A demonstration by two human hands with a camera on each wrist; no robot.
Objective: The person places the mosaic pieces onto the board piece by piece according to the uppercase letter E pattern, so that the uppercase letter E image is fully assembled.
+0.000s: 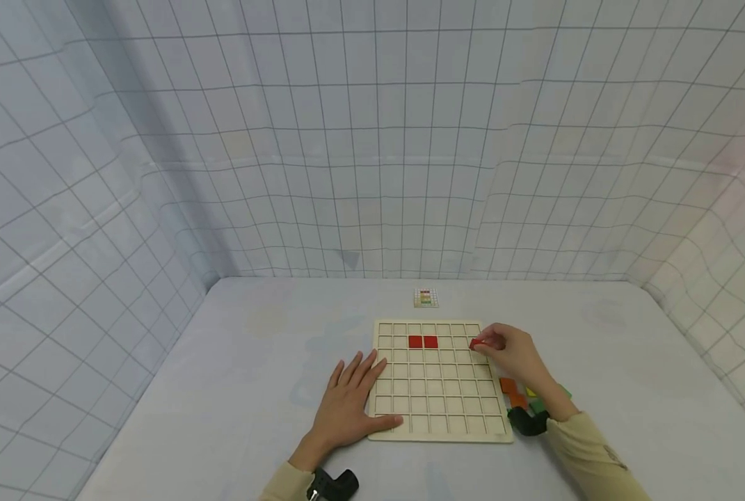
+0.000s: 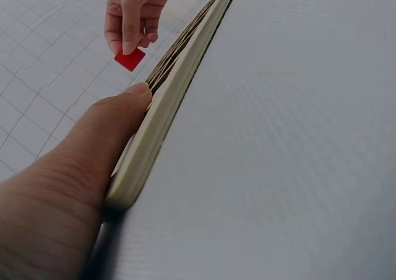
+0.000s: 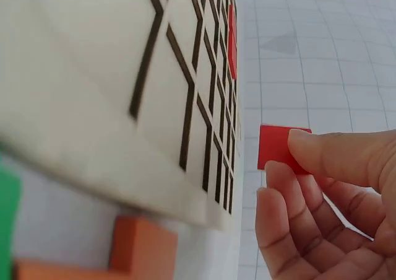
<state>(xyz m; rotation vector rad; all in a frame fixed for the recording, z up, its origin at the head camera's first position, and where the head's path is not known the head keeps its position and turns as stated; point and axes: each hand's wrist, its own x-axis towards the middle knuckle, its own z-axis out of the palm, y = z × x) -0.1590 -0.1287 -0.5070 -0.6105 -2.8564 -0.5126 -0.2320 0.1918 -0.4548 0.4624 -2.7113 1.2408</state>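
A pale wooden grid board (image 1: pixel 437 433) lies on the white table, with two red square tiles (image 1: pixel 423 342) side by side in its second row from the far edge. My right hand (image 1: pixel 515 353) pinches another red tile (image 3: pixel 273 147) between thumb and fingers, above the board's far right side. In the left wrist view that red tile (image 2: pixel 130 59) hangs clear of the board. My left hand (image 1: pixel 349 407) is spread along the board's left edge, fingers straight, the thumb (image 2: pixel 117 116) resting on the near rim.
Right of the board lie orange tiles (image 1: pixel 513 393), with yellow and green tiles (image 1: pixel 538 406) partly hidden under my right wrist. A small card with a coloured grid pattern (image 1: pixel 426 298) lies beyond the board. Grid-lined white cloth (image 1: pixel 372 139) hangs behind the table.
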